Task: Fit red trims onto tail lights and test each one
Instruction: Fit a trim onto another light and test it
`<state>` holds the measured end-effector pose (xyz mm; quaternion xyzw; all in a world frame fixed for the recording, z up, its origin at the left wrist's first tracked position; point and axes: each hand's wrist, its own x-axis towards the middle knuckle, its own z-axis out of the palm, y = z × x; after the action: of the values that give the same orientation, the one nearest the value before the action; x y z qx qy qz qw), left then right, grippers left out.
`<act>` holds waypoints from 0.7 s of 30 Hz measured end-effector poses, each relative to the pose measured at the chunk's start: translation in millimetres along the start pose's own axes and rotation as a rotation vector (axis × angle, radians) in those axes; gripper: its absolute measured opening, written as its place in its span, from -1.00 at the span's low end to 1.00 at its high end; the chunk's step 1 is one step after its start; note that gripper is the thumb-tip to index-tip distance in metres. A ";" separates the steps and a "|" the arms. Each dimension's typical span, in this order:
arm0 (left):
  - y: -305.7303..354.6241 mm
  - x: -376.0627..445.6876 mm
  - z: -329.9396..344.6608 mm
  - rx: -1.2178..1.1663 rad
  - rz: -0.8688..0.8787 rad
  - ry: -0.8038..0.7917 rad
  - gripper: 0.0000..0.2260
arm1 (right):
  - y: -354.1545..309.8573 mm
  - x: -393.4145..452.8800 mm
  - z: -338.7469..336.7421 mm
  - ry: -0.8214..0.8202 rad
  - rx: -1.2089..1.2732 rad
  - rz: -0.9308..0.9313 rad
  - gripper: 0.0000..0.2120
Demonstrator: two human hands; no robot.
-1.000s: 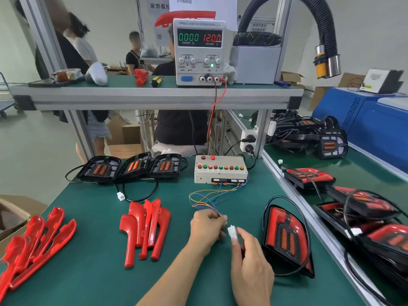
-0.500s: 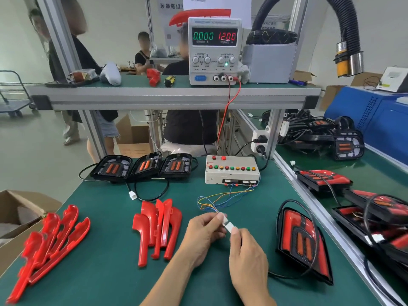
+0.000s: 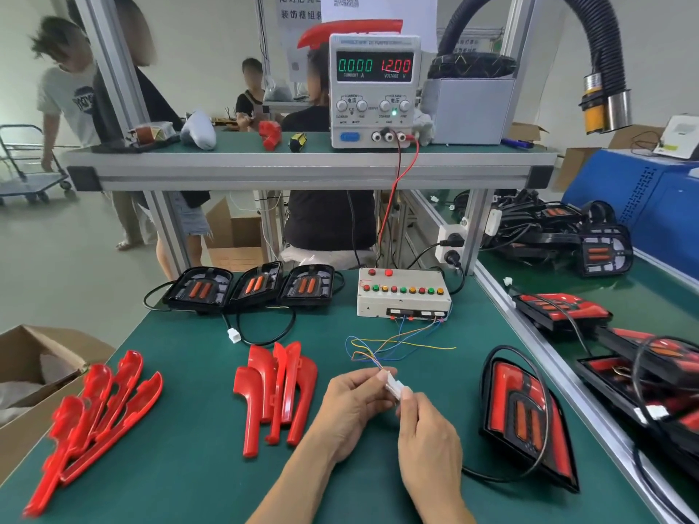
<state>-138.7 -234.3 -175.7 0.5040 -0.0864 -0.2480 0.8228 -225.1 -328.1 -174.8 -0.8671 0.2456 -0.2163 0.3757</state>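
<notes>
I note one tail light (image 3: 527, 419) with its red trim fitted, lying face up at right on the green bench, black cable looped around it. Three untrimmed tail lights (image 3: 251, 289) sit in a row at the rear. Loose red trims (image 3: 278, 391) lie centre-left; a second pile of trims (image 3: 94, 417) lies far left.

Red trims (image 3: 278, 395) lie on the green mat (image 3: 189, 467); the white connector (image 3: 394, 388) trails multicoloured wires (image 3: 382, 347).

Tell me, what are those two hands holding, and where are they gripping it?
A small white connector: the left hand pinches the end with the coloured wires, the right hand pinches the other end.
</notes>
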 end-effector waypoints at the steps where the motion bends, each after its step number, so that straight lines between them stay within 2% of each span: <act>1: 0.1 -0.1 -0.1 -0.005 0.001 0.002 -0.77 | -0.4 -0.1 0.0 -0.006 -0.019 -0.006 -0.66; 7: 0.3 1.2 -0.5 0.017 -0.015 -0.017 -0.75 | -0.8 -0.2 -0.2 -0.022 -0.077 -0.019 -0.64; 17: 0.7 5.8 2.9 0.084 -0.045 0.055 -0.78 | -1.8 -1.6 0.6 -0.004 -0.109 -0.058 -0.66; 21: 1.3 6.1 3.0 0.115 -0.065 0.073 -0.76 | -4.7 -4.4 -0.9 -0.002 -0.141 -0.063 -0.59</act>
<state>-134.2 -239.2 -173.8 0.5616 -0.0540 -0.2510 0.7866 -227.8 -323.2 -171.5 -0.8989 0.2323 -0.2092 0.3071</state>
